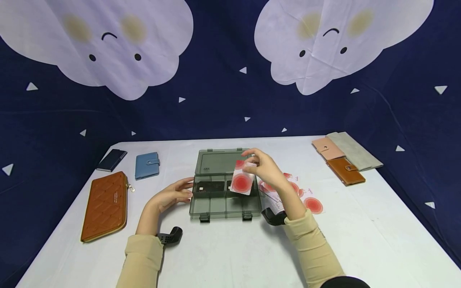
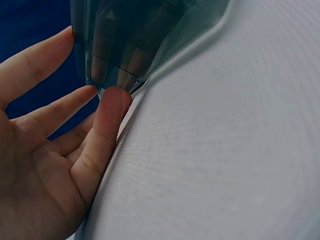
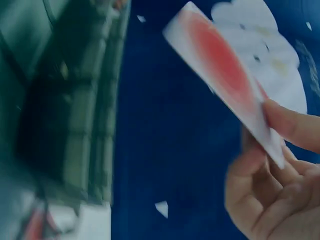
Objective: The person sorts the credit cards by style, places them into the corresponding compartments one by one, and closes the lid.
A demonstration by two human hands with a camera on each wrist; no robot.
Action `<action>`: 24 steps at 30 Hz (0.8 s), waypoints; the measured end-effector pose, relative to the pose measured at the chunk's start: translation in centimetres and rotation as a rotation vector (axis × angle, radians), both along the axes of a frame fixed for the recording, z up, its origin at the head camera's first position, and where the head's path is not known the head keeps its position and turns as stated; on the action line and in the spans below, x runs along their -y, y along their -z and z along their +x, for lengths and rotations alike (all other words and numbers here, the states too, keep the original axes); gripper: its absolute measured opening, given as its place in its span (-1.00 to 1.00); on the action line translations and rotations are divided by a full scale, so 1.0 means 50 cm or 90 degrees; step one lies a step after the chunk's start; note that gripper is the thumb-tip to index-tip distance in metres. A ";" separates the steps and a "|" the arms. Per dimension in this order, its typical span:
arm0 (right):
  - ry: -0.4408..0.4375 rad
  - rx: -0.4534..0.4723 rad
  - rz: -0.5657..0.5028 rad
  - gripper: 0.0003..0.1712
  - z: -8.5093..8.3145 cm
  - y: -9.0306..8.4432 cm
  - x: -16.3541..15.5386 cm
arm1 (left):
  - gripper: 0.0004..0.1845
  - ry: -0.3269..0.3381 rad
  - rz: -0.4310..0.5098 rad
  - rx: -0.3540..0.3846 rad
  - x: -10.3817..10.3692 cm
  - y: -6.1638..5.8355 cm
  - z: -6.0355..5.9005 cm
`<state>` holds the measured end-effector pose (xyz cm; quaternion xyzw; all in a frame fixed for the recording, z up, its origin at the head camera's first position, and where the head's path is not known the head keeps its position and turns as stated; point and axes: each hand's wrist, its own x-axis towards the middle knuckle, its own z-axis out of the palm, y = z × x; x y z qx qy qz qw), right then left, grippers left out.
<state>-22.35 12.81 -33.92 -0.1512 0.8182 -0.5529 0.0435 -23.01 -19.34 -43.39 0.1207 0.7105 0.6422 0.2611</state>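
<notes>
One card (image 1: 242, 181) with a red circle is pinched at its far edge by the right hand (image 1: 265, 168), over the open plastic box (image 1: 225, 196). Looks thin, light and bendy, so edges are the place to grip. Left hand (image 1: 173, 196), fingers spread, touches the box's left side.

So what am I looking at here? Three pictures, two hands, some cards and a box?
No machine: a person works with bare hands and wears three cameras. The big picture is from the head; the other two are from the wrists. On the white table lies an open smoky plastic box with compartments. The left hand touches the box's left edge with straight fingers. The right hand pinches a white card with a red circle above the box. More such cards lie to the right. Wallets rest at both sides: a brown quilted one, a blue one, several at far right.
</notes>
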 end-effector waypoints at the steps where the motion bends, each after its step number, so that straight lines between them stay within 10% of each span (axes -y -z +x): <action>1: 0.000 -0.005 0.006 -0.56 0.003 0.003 0.012 | -0.15 -0.001 0.000 0.001 0.000 0.000 0.000; 12: -0.039 -0.077 0.102 -0.75 0.026 0.046 0.105 | -0.17 -0.008 -0.016 0.004 -0.004 0.001 -0.002; 20: -0.023 0.204 -0.165 -0.66 0.026 0.050 0.119 | -0.17 -0.011 -0.010 0.007 -0.004 0.000 -0.002; 24: -0.060 0.185 -0.128 -0.37 0.035 0.048 0.127 | -0.18 -0.012 -0.006 0.008 -0.002 0.001 -0.002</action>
